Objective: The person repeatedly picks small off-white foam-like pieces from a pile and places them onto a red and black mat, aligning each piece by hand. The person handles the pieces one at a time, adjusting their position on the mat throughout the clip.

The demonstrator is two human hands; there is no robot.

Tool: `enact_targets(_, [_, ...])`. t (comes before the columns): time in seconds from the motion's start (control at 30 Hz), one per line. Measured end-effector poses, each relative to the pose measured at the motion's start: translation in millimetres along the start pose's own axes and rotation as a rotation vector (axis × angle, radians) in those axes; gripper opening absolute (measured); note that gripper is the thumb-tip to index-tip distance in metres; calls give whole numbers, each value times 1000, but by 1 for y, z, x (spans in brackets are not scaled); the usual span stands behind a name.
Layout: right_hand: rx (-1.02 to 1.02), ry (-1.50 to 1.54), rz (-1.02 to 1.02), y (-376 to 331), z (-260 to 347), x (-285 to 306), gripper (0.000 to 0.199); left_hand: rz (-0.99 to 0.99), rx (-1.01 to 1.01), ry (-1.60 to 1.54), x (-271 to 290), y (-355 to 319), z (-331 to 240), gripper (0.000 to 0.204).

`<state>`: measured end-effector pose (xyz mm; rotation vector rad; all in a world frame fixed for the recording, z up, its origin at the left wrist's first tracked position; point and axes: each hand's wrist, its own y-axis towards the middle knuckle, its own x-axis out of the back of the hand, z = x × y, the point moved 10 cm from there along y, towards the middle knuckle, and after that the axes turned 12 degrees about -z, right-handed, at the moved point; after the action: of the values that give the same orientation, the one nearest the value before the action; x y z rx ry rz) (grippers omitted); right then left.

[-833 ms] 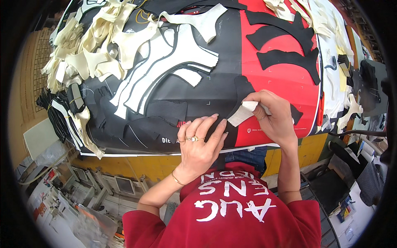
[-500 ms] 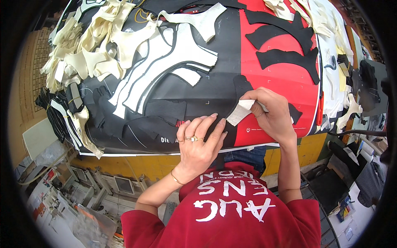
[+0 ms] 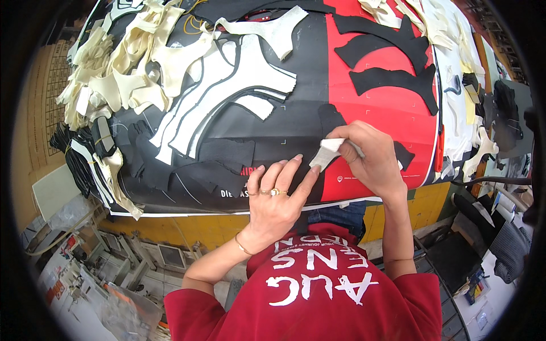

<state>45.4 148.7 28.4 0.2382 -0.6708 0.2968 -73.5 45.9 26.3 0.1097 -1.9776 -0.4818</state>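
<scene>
Pinching a small white piece [image 3: 329, 152] in the right hand [image 3: 372, 162] grip, left hand [image 3: 276, 196] spread flat, holding nothing, on black material [image 3: 227, 156], red sheet [image 3: 392, 108] covering the table [image 3: 187, 224].

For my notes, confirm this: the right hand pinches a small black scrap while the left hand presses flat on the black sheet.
Not quite. In the head view the scrap pinched by the right hand is white, not black. The left hand does press flat on the black sheet.

Red tee w/ white lettering; left hand [image 3: 273, 199]: gold rings, prob. thin bracelet.
</scene>
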Motion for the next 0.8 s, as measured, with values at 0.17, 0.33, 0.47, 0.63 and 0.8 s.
enact_targets(0.17, [179, -132, -3, -11, 30, 9, 30, 51, -10, 33, 0, 2, -2, 49])
enact_targets(0.33, [229, -162, 20, -32, 43, 12, 35, 49, -3, 32, 1, 3, -3, 49])
enact_targets(0.47, [202, -142, -23, -36, 41, 13, 35, 56, -9, 27, 2, 4, -3, 49])
enact_targets(0.63, [-10, -121, -69, -31, 30, 24, 22, 60, -3, 14, 2, 5, -3, 50])
enact_targets(0.8, [-315, -35, -123, -19, -7, 25, 13, 54, -18, 26, 3, 7, -3, 51])
